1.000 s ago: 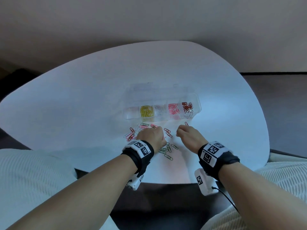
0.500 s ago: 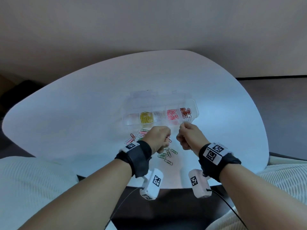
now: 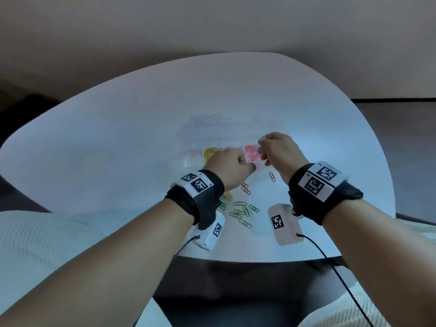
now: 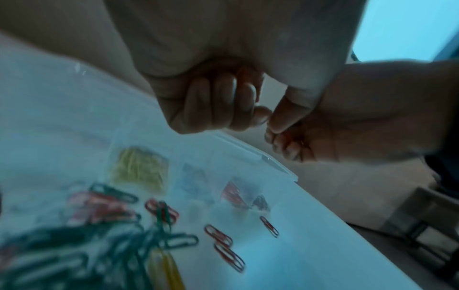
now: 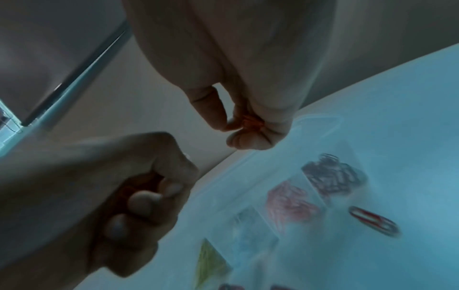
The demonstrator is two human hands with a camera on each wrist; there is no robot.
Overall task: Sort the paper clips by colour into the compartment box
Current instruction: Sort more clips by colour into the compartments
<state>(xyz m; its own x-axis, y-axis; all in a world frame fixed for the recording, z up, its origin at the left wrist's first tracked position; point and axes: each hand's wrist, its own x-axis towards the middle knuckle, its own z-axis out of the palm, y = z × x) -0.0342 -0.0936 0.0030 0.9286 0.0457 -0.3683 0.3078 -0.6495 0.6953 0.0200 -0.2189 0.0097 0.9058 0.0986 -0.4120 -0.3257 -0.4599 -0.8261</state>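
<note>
Head view. Table: white, rounded. Box: clear, compartmented, lying crosswise mid-table; landmark for all entries. Yellow clips in one compartment; pink clips in a compartment further right. Left hand: fist-like, fingers curled, over the box's near edge between the yellow and pink lots. Right hand: fingers gathered to a pinch, over the box's right part, beside the pink lot. Green clips: loose cluster on the table, on the near side of the box. Red clips: a few loose on the table between the box and the green cluster.

Left wrist view. Left hand: fingers folded into the palm, thumb tip against the forefinger; contents cannot be told. Right hand close beside it. Box below, blurred; yellow clips inside. Loose red clips and green clips on the near side of the box.

Right wrist view. Right hand: thumb and fingertips pinch a small bunch of orange-red clips above the box. Left hand: curled, something reddish inside, unclear. One red clip loose, just beside the box.
</note>
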